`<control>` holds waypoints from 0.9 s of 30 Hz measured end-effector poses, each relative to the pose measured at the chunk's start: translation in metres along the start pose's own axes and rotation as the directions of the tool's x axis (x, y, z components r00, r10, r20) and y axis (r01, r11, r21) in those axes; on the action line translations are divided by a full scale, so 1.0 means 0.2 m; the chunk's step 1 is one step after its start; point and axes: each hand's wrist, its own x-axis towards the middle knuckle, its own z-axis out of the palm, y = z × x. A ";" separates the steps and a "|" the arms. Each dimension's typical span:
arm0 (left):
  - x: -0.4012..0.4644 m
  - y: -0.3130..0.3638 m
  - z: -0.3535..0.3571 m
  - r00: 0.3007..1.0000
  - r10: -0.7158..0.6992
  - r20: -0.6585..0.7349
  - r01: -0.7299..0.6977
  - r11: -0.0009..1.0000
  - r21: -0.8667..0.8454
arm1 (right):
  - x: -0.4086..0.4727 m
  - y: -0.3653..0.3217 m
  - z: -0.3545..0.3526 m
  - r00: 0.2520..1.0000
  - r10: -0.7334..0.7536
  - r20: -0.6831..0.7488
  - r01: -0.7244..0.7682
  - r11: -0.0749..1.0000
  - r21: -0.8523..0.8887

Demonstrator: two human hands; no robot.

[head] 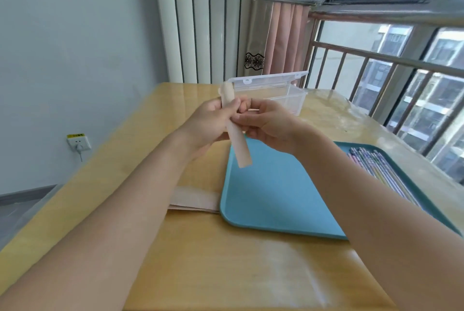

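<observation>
Your forearms reach in over the near table (200, 260) edge and meet above the tray's (271, 197) far left corner. Your left hand (211, 122) curls round the upper roll (241, 150), which tilts with its lower end over the tray. Your right hand (268, 125) pinches its middle. Pens (381, 170) lie along the tray's right edge. A box (288, 94) stands open near the far edge.

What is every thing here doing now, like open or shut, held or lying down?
roll: rolled up, held off the table
left grip: curled round the roll
right grip: pinching the roll
box: lid open, standing on the table
tray: flat on the table
pencils: lying in the tray
sheets: flat, by the tray
plug: in the socket
</observation>
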 end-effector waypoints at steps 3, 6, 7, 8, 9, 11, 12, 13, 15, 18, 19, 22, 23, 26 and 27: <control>0.08 -0.04 0.25 0.994 -0.068 -0.090 0.057 0.992 -0.115 | -0.16 -0.09 -0.25 0.963 -0.019 -0.267 -0.083 0.928 -0.364; 0.11 -0.12 0.47 0.971 -0.239 0.020 0.238 0.949 -0.205 | -0.34 -0.13 -0.57 0.849 -0.100 -0.520 -0.447 0.391 -0.805; 0.11 -0.15 0.50 0.949 -0.308 0.072 0.317 0.926 -0.207 | -0.37 -0.11 -0.62 0.828 -0.039 -0.560 -0.542 0.203 -0.816; 0.11 -0.18 0.59 0.917 -0.374 0.135 0.394 0.901 -0.179 | -0.44 -0.09 -0.70 0.783 0.023 -0.622 -0.622 0.075 -0.780; 0.10 -0.20 0.62 0.887 -0.432 0.162 0.453 0.881 -0.138 | -0.46 -0.05 -0.72 0.750 0.084 -0.656 -0.659 0.016 -0.752; 0.11 -0.24 0.69 0.848 -0.498 0.181 0.517 0.853 -0.071 | -0.51 -0.02 -0.76 0.713 0.144 -0.686 -0.697 0.038 -0.716; 0.11 -0.25 0.70 0.837 -0.516 0.182 0.535 0.842 -0.071 | -0.50 -0.02 -0.76 0.710 0.160 -0.686 -0.700 0.062 -0.711; 0.12 -0.25 0.70 0.825 -0.530 0.195 0.554 0.827 -0.098 | -0.50 -0.02 -0.76 0.710 0.174 -0.682 -0.701 0.082 -0.709; 0.13 -0.25 0.68 0.798 -0.548 0.248 0.593 0.787 -0.170 | -0.50 -0.04 -0.76 0.703 0.209 -0.680 -0.706 0.080 -0.704; 0.12 -0.26 0.63 0.808 -0.513 0.290 0.571 0.803 -0.172 | -0.50 -0.04 -0.76 0.695 0.200 -0.691 -0.709 0.029 -0.705; 0.11 -0.26 0.62 0.827 -0.481 0.292 0.537 0.830 -0.151 | -0.52 -0.05 -0.76 0.697 0.175 -0.696 -0.710 0.028 -0.704; 0.08 -0.27 0.63 0.898 -0.365 0.247 0.409 0.899 -0.156 | -0.54 -0.06 -0.78 0.696 0.126 -0.707 -0.711 -0.021 -0.703; 0.07 -0.27 0.63 0.910 -0.344 0.232 0.385 0.908 -0.164 | -0.54 -0.05 -0.78 0.688 0.137 -0.713 -0.716 -0.034 -0.698; 0.07 -0.28 0.63 0.919 -0.304 0.251 0.351 0.921 -0.170 | -0.52 -0.03 -0.79 0.683 0.156 -0.713 -0.725 0.030 -0.688; 0.07 -0.28 0.63 0.917 -0.297 0.266 0.345 0.926 -0.155 | -0.51 -0.02 -0.80 0.687 0.154 -0.711 -0.724 0.057 -0.687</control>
